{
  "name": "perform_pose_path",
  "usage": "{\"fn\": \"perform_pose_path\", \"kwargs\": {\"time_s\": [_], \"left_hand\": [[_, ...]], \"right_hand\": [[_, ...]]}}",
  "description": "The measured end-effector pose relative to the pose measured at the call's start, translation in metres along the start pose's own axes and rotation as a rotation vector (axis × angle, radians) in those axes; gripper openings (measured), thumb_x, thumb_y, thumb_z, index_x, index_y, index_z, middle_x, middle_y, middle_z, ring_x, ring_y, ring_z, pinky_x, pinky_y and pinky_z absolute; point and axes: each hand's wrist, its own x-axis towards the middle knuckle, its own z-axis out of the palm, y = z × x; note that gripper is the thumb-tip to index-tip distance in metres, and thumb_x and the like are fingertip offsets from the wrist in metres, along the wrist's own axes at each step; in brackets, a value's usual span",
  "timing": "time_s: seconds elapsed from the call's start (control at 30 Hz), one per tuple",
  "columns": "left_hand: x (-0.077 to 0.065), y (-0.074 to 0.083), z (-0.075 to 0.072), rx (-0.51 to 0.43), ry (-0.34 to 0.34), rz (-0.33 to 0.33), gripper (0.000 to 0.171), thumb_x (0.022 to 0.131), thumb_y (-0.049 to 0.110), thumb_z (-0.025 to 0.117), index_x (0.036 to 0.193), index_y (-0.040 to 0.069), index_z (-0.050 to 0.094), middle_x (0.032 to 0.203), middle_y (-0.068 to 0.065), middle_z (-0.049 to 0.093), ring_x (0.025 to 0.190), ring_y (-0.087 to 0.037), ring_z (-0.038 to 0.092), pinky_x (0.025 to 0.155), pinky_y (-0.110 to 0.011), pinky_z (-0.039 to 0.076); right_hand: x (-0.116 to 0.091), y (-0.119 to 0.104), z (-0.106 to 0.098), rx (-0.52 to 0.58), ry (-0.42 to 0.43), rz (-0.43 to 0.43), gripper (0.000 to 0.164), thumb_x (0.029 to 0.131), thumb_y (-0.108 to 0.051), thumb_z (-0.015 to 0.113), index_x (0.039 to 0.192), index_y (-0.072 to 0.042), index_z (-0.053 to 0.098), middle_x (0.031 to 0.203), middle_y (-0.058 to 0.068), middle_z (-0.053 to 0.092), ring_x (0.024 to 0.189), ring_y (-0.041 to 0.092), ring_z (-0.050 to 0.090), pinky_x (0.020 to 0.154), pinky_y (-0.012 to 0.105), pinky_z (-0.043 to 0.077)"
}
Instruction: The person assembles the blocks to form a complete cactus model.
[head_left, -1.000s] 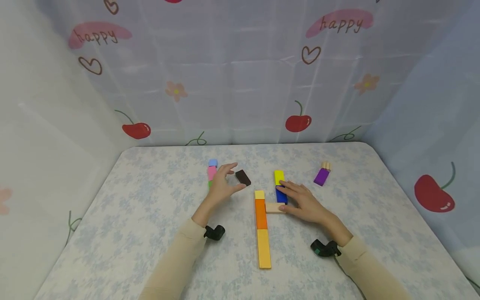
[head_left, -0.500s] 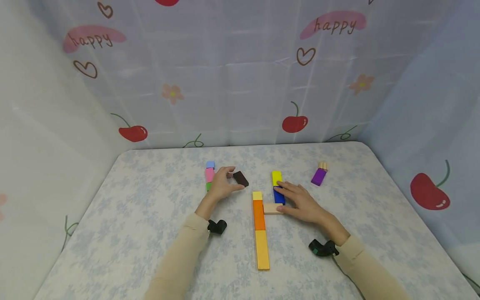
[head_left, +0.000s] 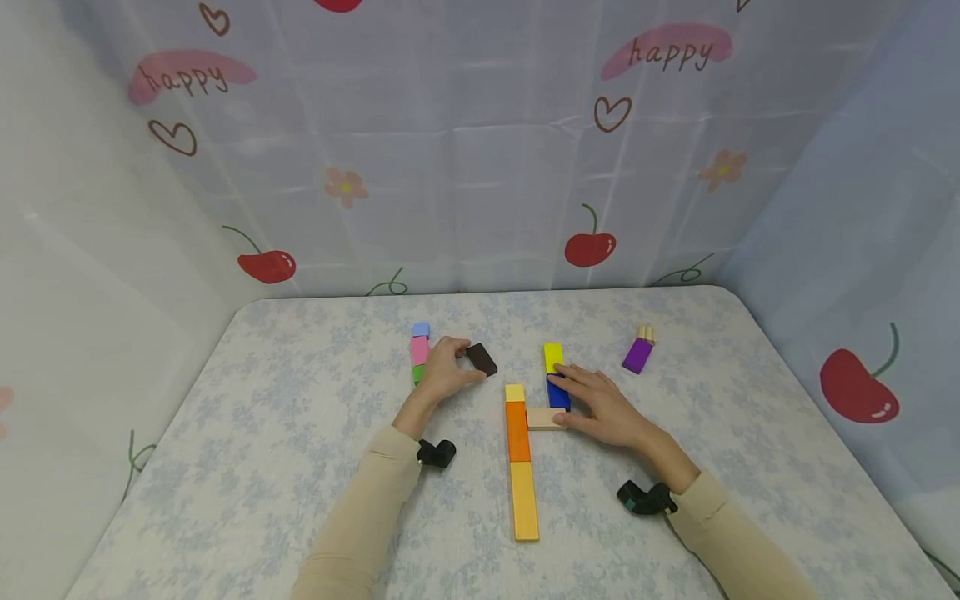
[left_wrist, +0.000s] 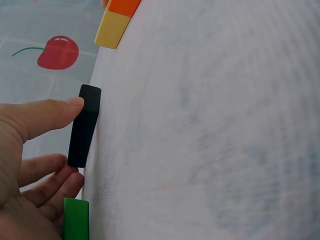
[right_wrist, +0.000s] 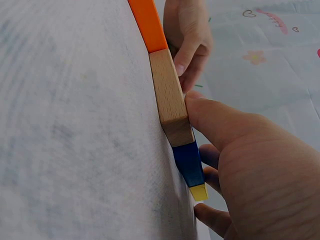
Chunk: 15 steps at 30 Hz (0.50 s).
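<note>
Left hand (head_left: 444, 372) draws its fingers in on the dark block (head_left: 482, 360)

We take the orange block (head_left: 518, 432) as our landmark and go left to right across the tabletop (head_left: 300, 467).

Farthest left of the orange block and beyond it, we see a light blue block (head_left: 422, 330), a pink block (head_left: 419, 351) and a green block (head_left: 417, 373) in a row, the green one partly behind the left hand. Next comes that hand, where the change is: a second ago its thumb and fingers stood wider apart, and now they are narrowed onto the dark block, thumb at one end and fingertips at the other. We read this grip as a light pinch, which suggests that the work in hand has passed from reaching to taking hold.

The dark block lies left of the orange block and beyond it. Its long axis runs aslant: the far end leans left, the near end points toward the orange block's row. That row runs away from us, with a pale yellow block (head_left: 514, 392) at the orange block's far end and a long yellow block (head_left: 524, 502) at its near end.

Right of the orange block, a wooden block (head_left: 543, 419) abuts it crosswise; a blue block (head_left: 558, 394) and a yellow block (head_left: 552, 357) continue away from us. The right hand (head_left: 603, 408) has kept its place, its grip loosely spread, thumb touching the wooden block and fingers over the blue, grasping neither; we judge that it steadies them.

Farthest right of the orange block and beyond it lies a purple block (head_left: 637, 356) beside small wooden pieces (head_left: 647, 333).
</note>
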Motion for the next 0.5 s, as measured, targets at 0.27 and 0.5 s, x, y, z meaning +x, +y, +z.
{"fn": "perform_pose_path", "kwargs": {"time_s": [0.27, 0.5], "left_hand": [[0.0007, 0.0000, 0.0009, 0.009, 0.004, 0.003, 0.060, 0.079, 0.017, 0.081, 0.131, -0.001, 0.059, 0.121, -0.016, 0.060, 0.108, -0.030, 0.057, 0.094, -0.043, 0.050], [0.0046, 0.0060, 0.0004, -0.044, 0.006, -0.018, 0.059, 0.077, 0.014, 0.082, 0.131, 0.003, 0.061, 0.120, -0.013, 0.061, 0.107, -0.027, 0.059, 0.091, -0.040, 0.051]], "right_hand": [[-0.0004, -0.0012, -0.0002, 0.004, -0.001, -0.001, 0.063, 0.091, -0.039, 0.067, 0.145, -0.012, 0.049, 0.155, 0.015, 0.038, 0.144, 0.038, 0.032, 0.114, 0.068, 0.016], [-0.0008, -0.0008, -0.0004, 0.006, 0.004, -0.011, 0.063, 0.091, -0.038, 0.067, 0.145, -0.013, 0.049, 0.155, 0.014, 0.038, 0.144, 0.038, 0.032, 0.114, 0.068, 0.017]]}}
